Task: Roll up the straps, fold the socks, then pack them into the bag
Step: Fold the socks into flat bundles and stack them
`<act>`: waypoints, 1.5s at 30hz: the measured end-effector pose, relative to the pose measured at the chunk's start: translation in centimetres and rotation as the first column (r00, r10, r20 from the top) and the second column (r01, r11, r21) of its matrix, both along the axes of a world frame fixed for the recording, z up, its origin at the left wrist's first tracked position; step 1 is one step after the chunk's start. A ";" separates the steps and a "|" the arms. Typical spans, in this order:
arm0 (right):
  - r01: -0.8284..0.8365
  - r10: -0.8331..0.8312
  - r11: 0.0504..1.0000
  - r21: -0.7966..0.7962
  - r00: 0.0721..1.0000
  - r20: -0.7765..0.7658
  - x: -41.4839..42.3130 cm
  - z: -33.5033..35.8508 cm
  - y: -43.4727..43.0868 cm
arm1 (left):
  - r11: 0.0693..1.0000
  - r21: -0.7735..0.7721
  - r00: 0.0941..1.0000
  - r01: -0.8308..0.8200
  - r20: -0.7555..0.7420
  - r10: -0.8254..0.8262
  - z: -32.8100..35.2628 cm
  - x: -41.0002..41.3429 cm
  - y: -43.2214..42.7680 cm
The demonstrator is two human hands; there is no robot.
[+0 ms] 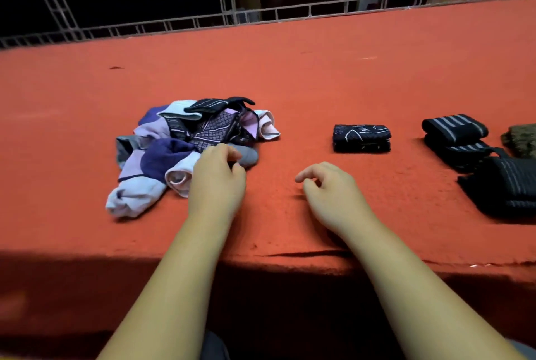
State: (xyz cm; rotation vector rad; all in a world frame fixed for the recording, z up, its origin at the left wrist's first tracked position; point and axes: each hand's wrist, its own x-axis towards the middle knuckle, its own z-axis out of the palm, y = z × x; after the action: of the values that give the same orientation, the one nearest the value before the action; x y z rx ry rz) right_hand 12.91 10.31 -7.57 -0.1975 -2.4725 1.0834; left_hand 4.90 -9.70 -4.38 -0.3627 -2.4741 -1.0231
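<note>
One sock pile | left hand touching near edge | right hand apart

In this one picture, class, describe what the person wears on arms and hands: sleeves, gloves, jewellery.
Nothing shows: the left hand and right hand are ungloved, without visible rings; both forearms are bare, no sleeve, watch or bracelet in view.
</note>
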 end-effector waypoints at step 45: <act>-0.006 -0.094 0.900 -0.436 0.974 -0.207 0.2 -0.8 1.3 | 0.891 0.285 0.902 0.353 0.151 -0.405 -1.6 -0.8 2.7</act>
State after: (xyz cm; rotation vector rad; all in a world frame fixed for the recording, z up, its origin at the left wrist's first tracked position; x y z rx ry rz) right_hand 13.12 11.65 -8.39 -0.2481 -1.9911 1.5381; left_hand 4.13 -7.05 -6.01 -0.7129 -2.4615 -1.5919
